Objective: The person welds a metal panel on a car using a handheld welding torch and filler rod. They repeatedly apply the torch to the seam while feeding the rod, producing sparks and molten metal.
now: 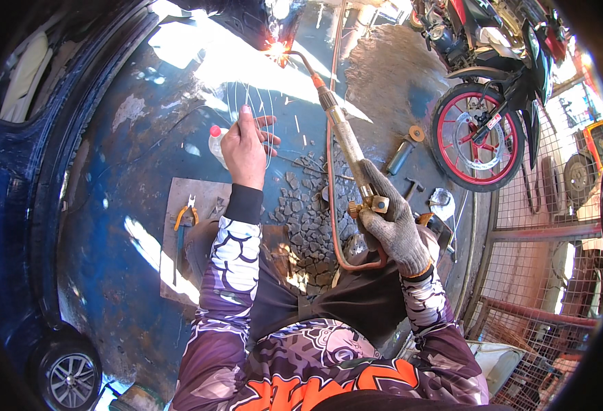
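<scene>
My gloved right hand point(394, 226) grips a brass-coloured gas welding torch point(346, 137) by its valve end. The torch slants up and away, and its bent tip ends at a bright, sparking glow point(277, 51) against a dark part at the top; glare hides the exact contact. My bare left hand point(245, 152) is raised left of the torch, thumb up, with loops of thin wire point(272, 113) in its fingers. Close beside that hand is a clear bottle point(216, 142) with a red cap. A copper-coloured hose point(333, 229) curves below the torch.
Orange-handled pliers point(186, 214) lie on a flat board point(171, 267) at left. An angle grinder point(403, 154) and a hammer point(414, 185) lie at right, near a motorcycle's red-rimmed wheel point(445, 133). Broken chips point(305, 216) cover the middle floor. A blue car point(21, 198) stands at left.
</scene>
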Tool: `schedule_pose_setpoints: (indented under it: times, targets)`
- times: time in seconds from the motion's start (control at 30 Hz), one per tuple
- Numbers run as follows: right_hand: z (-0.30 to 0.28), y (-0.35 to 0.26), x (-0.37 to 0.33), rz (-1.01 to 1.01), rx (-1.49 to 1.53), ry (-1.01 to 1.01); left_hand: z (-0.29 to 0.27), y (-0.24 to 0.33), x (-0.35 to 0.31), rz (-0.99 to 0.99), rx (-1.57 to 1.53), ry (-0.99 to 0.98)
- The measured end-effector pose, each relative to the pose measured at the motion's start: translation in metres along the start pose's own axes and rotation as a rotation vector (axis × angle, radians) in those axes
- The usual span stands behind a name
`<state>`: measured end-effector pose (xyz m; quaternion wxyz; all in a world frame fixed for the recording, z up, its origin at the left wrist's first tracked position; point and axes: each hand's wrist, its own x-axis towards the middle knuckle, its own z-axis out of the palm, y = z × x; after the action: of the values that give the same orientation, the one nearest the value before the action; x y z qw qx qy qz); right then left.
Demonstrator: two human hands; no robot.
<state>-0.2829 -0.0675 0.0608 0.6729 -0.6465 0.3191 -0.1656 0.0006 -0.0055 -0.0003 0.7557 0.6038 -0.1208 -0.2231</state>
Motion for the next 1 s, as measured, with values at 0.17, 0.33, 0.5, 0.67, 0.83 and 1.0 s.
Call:
schedule_pose_setpoints:
  times: [0.17,0.33,0.5,0.67,0.83,1.0]
  targets:
    - [0.0020,-0.0001,0.0006,0.001,0.044,-0.005,-0.0003,0.0003,0.0003,0.004,0.012,0.002]
    - [0.0022,-0.0010,-0.0002,0.011,0.048,-0.007,0.0000,0.0012,-0.0001,0.012,0.017,-0.002]
    - [0.0026,0.0003,0.0000,-0.002,0.042,-0.006,0.0005,0.0014,-0.0004,0.005,0.033,0.006]
    - [0.0017,0.0016,0.0001,-0.009,0.015,-0.003,-0.0006,0.0019,-0.0010,0.013,0.014,-0.005]
    - [0.0020,0.0034,-0.0003,-0.018,0.034,-0.011,0.0000,0.0011,-0.0007,0.011,0.025,0.003]
    - [0.0021,0.0048,0.0012,-0.021,0.030,-0.003,-0.0008,0.0009,0.0001,0.002,0.026,-0.001]
